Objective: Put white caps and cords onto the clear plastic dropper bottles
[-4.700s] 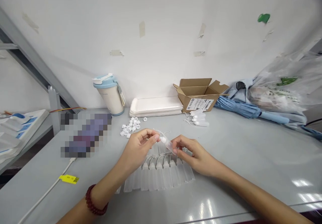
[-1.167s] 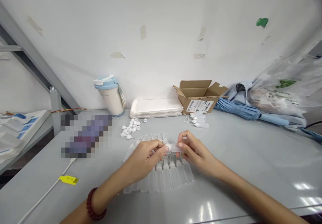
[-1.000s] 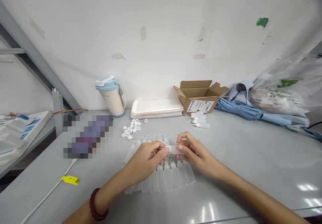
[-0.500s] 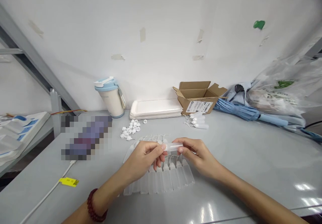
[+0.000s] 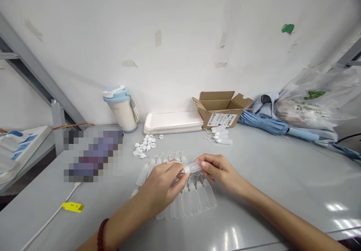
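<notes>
Just now, the slim translucent plastic bottle (image 5: 194,167) tipped from level above the grey metal surface (image 5: 270,191), fingers of the left hand (image 5: 163,183) and right hand (image 5: 224,174) pinching opposite ends, seemingly mid-adjustment.

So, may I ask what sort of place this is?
Probably a workplace for small hand jobs: translucent bottles and loose white caps lie on a gray table, with an open cardboard box farther back.

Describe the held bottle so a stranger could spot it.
On the grey table, find the left hand and right hand. Between them is a translucent bottle. It's the only one held up; the similar bottles nearby lie on the table.
</notes>
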The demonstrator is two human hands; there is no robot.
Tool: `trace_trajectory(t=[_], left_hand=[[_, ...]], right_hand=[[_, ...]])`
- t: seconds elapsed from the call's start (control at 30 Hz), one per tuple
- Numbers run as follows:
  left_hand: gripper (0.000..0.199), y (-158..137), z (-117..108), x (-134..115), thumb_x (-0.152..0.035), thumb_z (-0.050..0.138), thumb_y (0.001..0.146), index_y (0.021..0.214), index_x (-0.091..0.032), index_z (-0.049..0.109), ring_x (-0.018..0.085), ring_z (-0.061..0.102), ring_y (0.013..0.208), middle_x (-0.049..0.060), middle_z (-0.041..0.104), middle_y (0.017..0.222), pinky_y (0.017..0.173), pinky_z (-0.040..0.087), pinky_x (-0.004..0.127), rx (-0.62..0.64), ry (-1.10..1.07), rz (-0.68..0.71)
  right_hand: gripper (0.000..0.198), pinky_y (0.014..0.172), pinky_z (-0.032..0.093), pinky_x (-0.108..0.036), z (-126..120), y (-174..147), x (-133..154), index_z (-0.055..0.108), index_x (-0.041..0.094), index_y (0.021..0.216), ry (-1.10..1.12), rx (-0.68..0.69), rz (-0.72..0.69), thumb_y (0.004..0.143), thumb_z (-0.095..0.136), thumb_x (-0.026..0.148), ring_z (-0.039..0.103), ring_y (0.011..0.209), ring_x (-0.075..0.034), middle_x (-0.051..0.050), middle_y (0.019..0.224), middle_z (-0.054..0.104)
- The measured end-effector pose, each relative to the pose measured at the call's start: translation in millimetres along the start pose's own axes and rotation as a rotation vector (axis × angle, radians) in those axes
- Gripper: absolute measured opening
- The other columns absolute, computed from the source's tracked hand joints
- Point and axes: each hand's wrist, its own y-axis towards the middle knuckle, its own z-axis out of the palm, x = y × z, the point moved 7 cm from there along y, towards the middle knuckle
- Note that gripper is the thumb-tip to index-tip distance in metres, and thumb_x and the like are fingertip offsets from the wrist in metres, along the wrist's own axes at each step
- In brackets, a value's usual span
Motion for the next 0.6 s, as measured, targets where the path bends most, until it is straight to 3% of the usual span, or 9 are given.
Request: trace_trajectory(t=[0.13,0.23,0.43,0.6], left_hand=[[0.016,3,-5,6,-0.023,0.044,0.090,0.089,-0.018,0.059,0.013,0.054,0.067,0.002,0.061,0.076,0.064,0.042,0.024,-0.001,-0.022,-0.042],[0.019,5,-22,24,-0.027,0.043,0.090,0.094,-0.019,0.060,0.015,0.057,0.071,0.004,0.064,0.084,0.063,0.044,0.024,-0.020,0.020,-0.144],[0.025,1,-56,79,-0.019,0.037,0.086,0.090,-0.015,0.062,0.025,0.057,0.092,0.010,0.065,0.094,0.077,0.043,0.035,0.060,0.445,-0.336],[0.025,-4,-56,100,-0.012,0.039,0.080,0.084,-0.015,0.063,0.027,0.060,0.091,0.010,0.066,0.090,0.076,0.043,0.034,0.190,0.569,-0.390]], right_hand=[[0.040,0.045,0.031,-0.022,-3,1,-1,0.057,0.015,0.080,0.062,-0.046,0.020,0.084,0.049,0.054,0.036,0.047,-0.007,0.004,0.058,0.041],[0.038,0.047,0.035,-0.024,-17,3,2,0.058,0.015,0.085,0.062,-0.148,-0.028,0.085,0.049,0.052,0.039,0.049,-0.008,0.002,0.062,0.046],[0.034,0.054,0.041,-0.027,-81,6,0,0.058,0.017,0.102,-0.130,-0.528,-0.094,0.082,0.051,0.044,0.048,0.059,-0.013,-0.003,0.074,0.059],[0.030,0.059,0.043,-0.030,-134,8,-13,0.060,0.017,0.100,-0.338,-0.763,-0.145,0.079,0.048,0.035,0.054,0.073,-0.019,-0.006,0.080,0.062]])
